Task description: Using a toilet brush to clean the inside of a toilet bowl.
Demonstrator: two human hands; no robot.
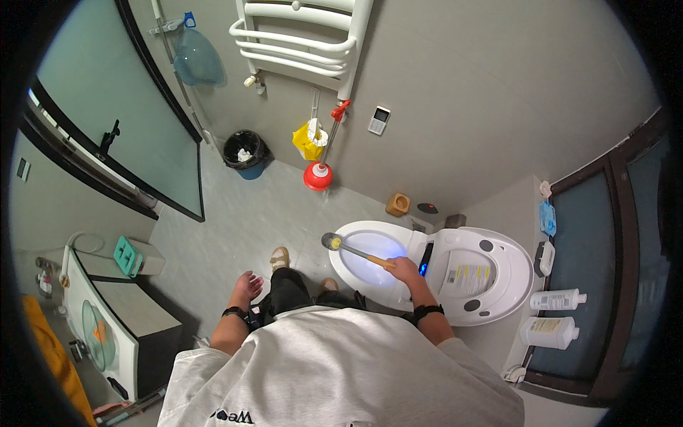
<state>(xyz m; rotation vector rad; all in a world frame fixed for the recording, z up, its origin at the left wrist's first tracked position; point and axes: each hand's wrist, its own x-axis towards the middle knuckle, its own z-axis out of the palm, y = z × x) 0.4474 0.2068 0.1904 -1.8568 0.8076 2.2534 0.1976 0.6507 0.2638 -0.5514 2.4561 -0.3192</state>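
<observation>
My right hand grips the tan handle of a toilet brush, held over the open toilet bowl. The brush's grey and yellow head is at the bowl's outer rim, nearest the floor; whether it touches the rim I cannot tell. Behind the bowl, the raised lid and seat lean back, with a label on the lid. Bluish light shows inside the bowl. My left hand hangs at my side above the floor, fingers apart and holding nothing.
A red plunger hangs by the wall near a lined trash bin. Right of the toilet, white bottles stand on a ledge. A wooden box sits by the wall. At left are a washbasin cabinet and a glass door.
</observation>
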